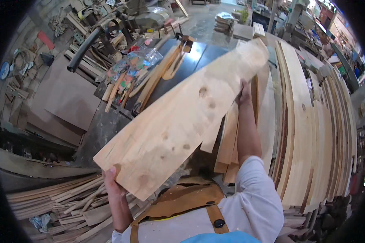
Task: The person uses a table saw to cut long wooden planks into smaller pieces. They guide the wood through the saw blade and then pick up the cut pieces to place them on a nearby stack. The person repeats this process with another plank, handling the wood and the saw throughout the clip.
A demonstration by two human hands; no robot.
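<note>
The left hand (111,183) grips the near end of a wide pale board (182,117), and the right hand (244,94) clasps its far edge. The board hangs tilted above the dark worktop (198,54), beside a stack of planks (304,133) along the right edge.

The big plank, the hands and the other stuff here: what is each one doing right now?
Plank: lifted off the table, tilted, held at both ends.
Left hand: gripping the plank's near end.
Right hand: gripping the plank's far edge.
Board stack: lying flat, piled at the right.
Thin strips: lying in a loose heap, lower left.
Dark table: partly covered by sticks and a plastic bag.
</note>
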